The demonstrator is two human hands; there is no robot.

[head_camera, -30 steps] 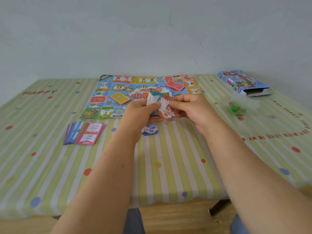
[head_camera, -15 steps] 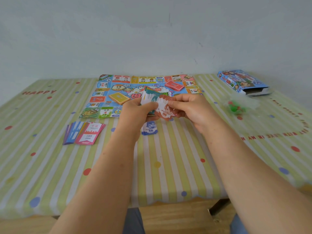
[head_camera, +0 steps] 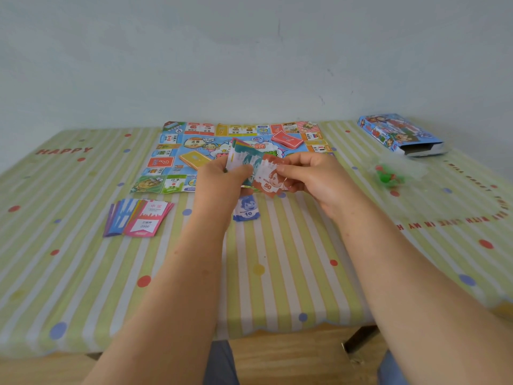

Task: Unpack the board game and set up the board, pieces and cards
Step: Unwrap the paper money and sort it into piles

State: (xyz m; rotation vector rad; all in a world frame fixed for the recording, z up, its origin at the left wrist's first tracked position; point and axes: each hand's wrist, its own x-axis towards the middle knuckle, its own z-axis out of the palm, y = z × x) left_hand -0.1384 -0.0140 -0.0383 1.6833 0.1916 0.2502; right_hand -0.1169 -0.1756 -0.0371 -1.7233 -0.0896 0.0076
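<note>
the game board (head_camera: pixel 172 140) lies flat at the far middle of the counter (head_camera: pixel 277 273), which is covered by a green and white striped cloth with coloured dots. two decks sit on the board: a red deck (head_camera: pixel 287 140) toward its far right corner and a yellow deck (head_camera: pixel 195 159) left of its centre.

both hands are raised just over the board's near edge. the left hand (head_camera: pixel 222 184) grips a stack of paper money (head_camera: pixel 244 159), with the thumb curled over the front and the other fingers hidden behind the notes. teal and white notes show at the front of the stack, with pink and yellow edges behind. the right hand (head_camera: pixel 313 179) pinches an orange 50 note (head_camera: pixel 268 182) between its thumb and curled fingers (head_camera: pixel 294 169). the note's left end overlaps the stack, and i cannot tell whether it is free of it.

just in front of the board's near edge, below the hands, a blue 10 note (head_camera: pixel 247 211) lies flat on the counter. near the board's near left corner a fan of cards (head_camera: pixel 138 218) lies face up, a pink one marked 2000 on top, with blue and purple ones spread out to its left.

to the right of the board, well apart from it, a clear plastic bag (head_camera: pixel 391 176) holds small green pieces with a bit of red, too blurred to make out. off the board's far right corner the game box (head_camera: pixel 399 134) lies flat with one end open.
</note>
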